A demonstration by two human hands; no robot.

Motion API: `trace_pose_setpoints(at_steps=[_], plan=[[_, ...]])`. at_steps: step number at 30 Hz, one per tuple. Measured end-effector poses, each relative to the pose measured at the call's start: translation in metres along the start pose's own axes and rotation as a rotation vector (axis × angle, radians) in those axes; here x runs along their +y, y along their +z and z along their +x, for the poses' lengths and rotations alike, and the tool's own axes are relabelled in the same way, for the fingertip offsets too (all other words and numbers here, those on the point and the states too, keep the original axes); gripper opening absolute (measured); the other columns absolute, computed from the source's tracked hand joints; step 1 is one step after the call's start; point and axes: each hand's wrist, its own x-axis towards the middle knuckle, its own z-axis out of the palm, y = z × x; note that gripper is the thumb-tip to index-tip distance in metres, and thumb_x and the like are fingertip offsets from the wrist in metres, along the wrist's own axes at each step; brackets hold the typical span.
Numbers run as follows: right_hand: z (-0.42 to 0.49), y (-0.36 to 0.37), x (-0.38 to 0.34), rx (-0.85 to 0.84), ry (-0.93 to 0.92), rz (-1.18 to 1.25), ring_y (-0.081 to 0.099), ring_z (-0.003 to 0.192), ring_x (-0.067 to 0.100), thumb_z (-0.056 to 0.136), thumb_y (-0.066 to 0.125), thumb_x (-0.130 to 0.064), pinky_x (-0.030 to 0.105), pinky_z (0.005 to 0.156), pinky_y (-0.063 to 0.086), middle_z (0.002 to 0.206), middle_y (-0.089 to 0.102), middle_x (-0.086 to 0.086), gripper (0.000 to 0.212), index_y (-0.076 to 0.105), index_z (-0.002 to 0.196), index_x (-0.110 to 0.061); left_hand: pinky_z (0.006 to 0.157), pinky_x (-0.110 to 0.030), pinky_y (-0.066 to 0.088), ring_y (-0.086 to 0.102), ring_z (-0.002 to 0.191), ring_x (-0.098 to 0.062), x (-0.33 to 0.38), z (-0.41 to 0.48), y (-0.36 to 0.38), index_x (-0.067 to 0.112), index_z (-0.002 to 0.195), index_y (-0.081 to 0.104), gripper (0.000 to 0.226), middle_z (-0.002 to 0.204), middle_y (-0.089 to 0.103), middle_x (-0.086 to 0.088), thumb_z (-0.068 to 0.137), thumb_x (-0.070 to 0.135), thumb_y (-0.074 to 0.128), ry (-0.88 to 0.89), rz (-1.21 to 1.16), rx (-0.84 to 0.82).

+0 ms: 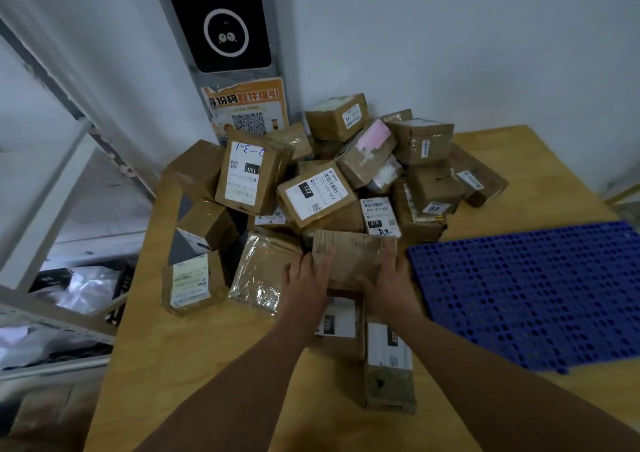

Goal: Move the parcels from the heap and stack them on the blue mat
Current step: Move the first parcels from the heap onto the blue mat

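Observation:
A heap of several brown cardboard parcels [317, 193] with white labels fills the back of the wooden table [173, 365]. At the heap's near edge lies a plain brown parcel [353, 257]. My left hand [306, 278] grips its left side and my right hand [388, 278] grips its right side, fingers over the top. The blue perforated mat [540, 292] lies flat to the right with nothing on it. Two labelled parcels, one marked 220 [389, 365], lie under my forearms.
A dark kiosk panel [225, 18] with an orange QR poster [247, 110] stands against the wall behind the heap. Left of the table, a grey metal shelf [52, 320] holds bags. The table's right edge runs past the mat.

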Motion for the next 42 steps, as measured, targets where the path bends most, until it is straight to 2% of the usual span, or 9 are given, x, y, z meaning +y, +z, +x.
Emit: trace_pose_setpoints(at_steps=[6, 11, 13, 17, 23, 30, 33, 36, 42], plan=[[0.001, -0.029, -0.012, 0.067, -0.020, 0.035, 0.039, 0.128, 0.034, 0.090, 0.059, -0.044, 0.053, 0.100, 0.042, 0.148, 0.024, 0.014, 0.091, -0.006, 0.153, -0.032, 0.103, -0.049, 0.040, 0.046, 0.128, -0.032, 0.009, 0.016, -0.023, 0.023, 0.148, 0.019, 0.094, 0.134, 0.053, -0.014, 0.077, 0.045, 0.077, 0.022, -0.107, 0.104], [-0.002, -0.058, -0.013, 0.159, 0.018, 0.119, 0.042, 0.126, 0.034, 0.082, 0.057, -0.061, 0.054, 0.097, 0.044, 0.142, 0.038, 0.011, 0.088, 0.010, 0.151, -0.034, 0.116, -0.043, 0.019, 0.026, 0.142, -0.024, 0.025, 0.029, -0.042, 0.024, 0.150, 0.020, 0.072, 0.146, 0.043, -0.006, 0.093, 0.051, 0.053, 0.032, -0.192, 0.092], [-0.001, -0.066, -0.004, 0.206, 0.051, 0.201, 0.048, 0.121, 0.033, 0.074, 0.057, -0.067, 0.054, 0.093, 0.048, 0.135, 0.048, 0.007, 0.087, 0.018, 0.146, -0.038, 0.116, -0.042, 0.018, 0.028, 0.141, -0.024, 0.038, 0.031, -0.050, 0.021, 0.148, 0.025, 0.066, 0.145, 0.047, -0.007, 0.094, 0.050, 0.051, 0.028, -0.229, 0.111], [0.000, -0.087, 0.012, 0.268, 0.119, 0.272, 0.053, 0.118, 0.032, 0.083, 0.066, -0.051, 0.048, 0.092, 0.051, 0.131, 0.055, 0.006, 0.078, 0.024, 0.146, -0.032, 0.116, -0.039, 0.015, 0.034, 0.137, -0.023, 0.064, 0.034, -0.055, 0.019, 0.146, 0.028, 0.063, 0.141, 0.051, -0.007, 0.095, 0.050, 0.048, 0.010, -0.279, 0.107], [0.013, -0.119, 0.057, 0.230, 0.176, 0.193, 0.054, 0.116, 0.033, 0.088, 0.053, -0.062, 0.035, 0.077, 0.047, 0.131, 0.056, 0.016, 0.077, 0.023, 0.149, -0.026, 0.117, -0.046, 0.019, 0.041, 0.132, -0.025, 0.120, 0.039, -0.049, 0.022, 0.139, 0.034, 0.054, 0.131, 0.058, -0.006, 0.096, 0.053, 0.043, -0.115, -0.282, 0.094], [0.037, -0.172, 0.131, 0.166, 0.273, 0.164, 0.051, 0.120, 0.037, 0.086, 0.046, -0.071, 0.044, 0.085, 0.051, 0.132, 0.054, 0.018, 0.084, 0.025, 0.146, -0.017, 0.108, -0.041, 0.030, 0.054, 0.116, -0.026, 0.220, 0.053, -0.025, 0.024, 0.133, 0.037, 0.054, 0.119, 0.063, -0.009, 0.093, 0.058, 0.047, -0.312, -0.334, 0.051], [0.052, -0.188, 0.154, 0.121, 0.318, 0.197, 0.048, 0.123, 0.038, 0.087, 0.050, -0.068, 0.046, 0.089, 0.050, 0.133, 0.053, 0.018, 0.084, 0.026, 0.146, -0.013, 0.103, -0.042, 0.035, 0.054, 0.117, -0.030, 0.249, 0.062, -0.007, 0.025, 0.137, 0.031, 0.060, 0.125, 0.060, -0.011, 0.091, 0.056, 0.052, -0.379, -0.446, -0.079], [0.070, -0.196, 0.166, 0.061, 0.319, 0.199, 0.052, 0.117, 0.038, 0.086, 0.053, -0.065, 0.049, 0.089, 0.051, 0.127, 0.056, 0.018, 0.082, 0.028, 0.142, -0.012, 0.099, -0.042, 0.044, 0.055, 0.118, -0.033, 0.262, 0.068, 0.004, 0.032, 0.146, 0.014, 0.081, 0.132, 0.056, -0.013, 0.085, 0.053, 0.063, -0.416, -0.539, -0.219], [0.101, -0.197, 0.164, 0.019, 0.256, 0.230, 0.049, 0.120, 0.038, 0.090, 0.058, -0.054, 0.042, 0.089, 0.046, 0.130, 0.054, 0.019, 0.073, 0.031, 0.139, -0.008, 0.089, -0.037, 0.043, 0.056, 0.118, -0.032, 0.274, 0.081, 0.013, 0.027, 0.153, -0.003, 0.089, 0.136, 0.053, -0.015, 0.091, 0.024, 0.060, -0.497, -0.697, -0.236]])
